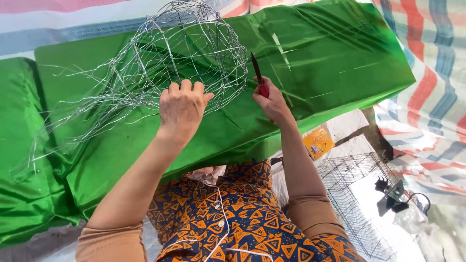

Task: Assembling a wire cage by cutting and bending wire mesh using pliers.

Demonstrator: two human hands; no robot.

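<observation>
A domed frame of thin silver wire (187,53) rests on a shiny green sheet (335,58), with long loose wire ends trailing to its left. My left hand (180,107) grips the frame's near rim, fingers curled over the wires. My right hand (273,103) holds red-handled pliers (258,76), whose dark jaws point up beside the frame's right edge. Whether the jaws touch a wire I cannot tell.
Green sheet covers a raised block and a lower bundle at the left (24,194). A striped tarpaulin (427,97) lies behind and at the right. Lower right are a wire-grid cage (354,194), a yellow packet (318,142) and a small black device (391,196).
</observation>
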